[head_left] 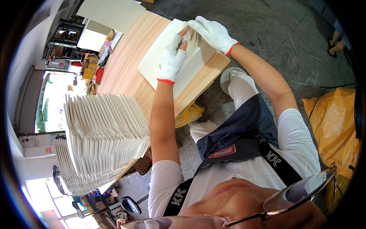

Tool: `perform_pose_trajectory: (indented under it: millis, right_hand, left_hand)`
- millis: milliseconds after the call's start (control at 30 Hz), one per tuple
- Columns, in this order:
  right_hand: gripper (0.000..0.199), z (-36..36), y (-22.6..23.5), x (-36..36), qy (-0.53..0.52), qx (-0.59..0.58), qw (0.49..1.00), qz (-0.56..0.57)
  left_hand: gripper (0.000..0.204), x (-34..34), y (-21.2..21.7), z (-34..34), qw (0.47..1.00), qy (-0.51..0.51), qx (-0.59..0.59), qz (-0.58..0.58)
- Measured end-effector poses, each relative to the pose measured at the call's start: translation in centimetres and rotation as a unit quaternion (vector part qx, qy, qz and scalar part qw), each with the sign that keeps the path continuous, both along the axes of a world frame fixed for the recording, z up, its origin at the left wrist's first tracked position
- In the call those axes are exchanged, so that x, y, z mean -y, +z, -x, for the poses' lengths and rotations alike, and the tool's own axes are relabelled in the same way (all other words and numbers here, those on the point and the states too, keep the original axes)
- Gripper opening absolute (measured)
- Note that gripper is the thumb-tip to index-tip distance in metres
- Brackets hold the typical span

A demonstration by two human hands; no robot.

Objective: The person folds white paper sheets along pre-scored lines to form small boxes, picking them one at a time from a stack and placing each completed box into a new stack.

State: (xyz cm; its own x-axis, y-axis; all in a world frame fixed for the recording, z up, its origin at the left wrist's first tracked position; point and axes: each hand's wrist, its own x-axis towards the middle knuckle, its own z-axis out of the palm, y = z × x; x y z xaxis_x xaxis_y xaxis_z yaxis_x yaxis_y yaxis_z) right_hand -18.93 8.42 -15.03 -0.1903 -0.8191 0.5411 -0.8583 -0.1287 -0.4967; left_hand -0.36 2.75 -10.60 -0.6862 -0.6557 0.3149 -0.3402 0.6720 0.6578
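A stack of cream paper sheets point(152, 61) lies at the front edge of the wooden table, its corner sheets bent up and fanned near my hands. My left hand point(172, 57), in a white knit glove with bare thumb and forefinger tips, rests on the top sheet with those two fingers stretched and apart. My right hand point(212, 33), in a white glove with a red cuff, is closed over the curled edge of the sheets at the far corner. Its fingertips are partly hidden by the paper.
Tall piles of folded cream sheets point(105, 129) stand on the left of the wooden table point(124, 49). A large pale board point(112, 13) lies at its far end. Boxes and small items point(91, 66) line the left side. An orange sack point(331, 126) is on the right.
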Motion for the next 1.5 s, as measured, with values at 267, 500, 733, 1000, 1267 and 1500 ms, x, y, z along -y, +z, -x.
perform_pose_trajectory:
  millis: [267, 500, 733, 1000, 1267, 1500]
  right_hand:
    - [0.031, 0.3, -0.5, 0.5, -0.005, -0.033, 0.999, -0.004]
    - [0.033, 0.5, -1.2, 0.7, -0.018, -0.056, 0.998, 0.015]
    - [0.030, 2.4, -0.3, -1.7, -0.035, -0.129, 0.982, 0.135]
    - [0.051, 2.0, 1.2, -2.7, -0.021, -0.041, 0.990, -0.131]
    - [0.046, 2.2, 1.9, -2.4, -0.010, -0.120, 0.988, -0.094]
    - [0.042, 1.6, 2.7, -1.0, 0.038, -0.060, 0.997, -0.039]
  left_hand:
    - [0.029, -0.1, 0.2, 0.2, 0.997, -0.012, 0.064, 0.049]
    - [0.044, -0.7, 0.3, 0.5, 0.997, 0.011, 0.070, 0.029]
    - [0.048, -1.8, 0.3, 0.5, 0.962, -0.018, 0.102, 0.252]
    - [0.040, -0.8, 0.3, 1.2, 0.969, 0.027, 0.139, 0.202]
    - [0.034, 0.3, 0.4, 2.4, 0.957, 0.098, 0.208, 0.175]
    - [0.034, 0.3, 0.4, 2.3, 0.968, 0.100, 0.183, 0.138]
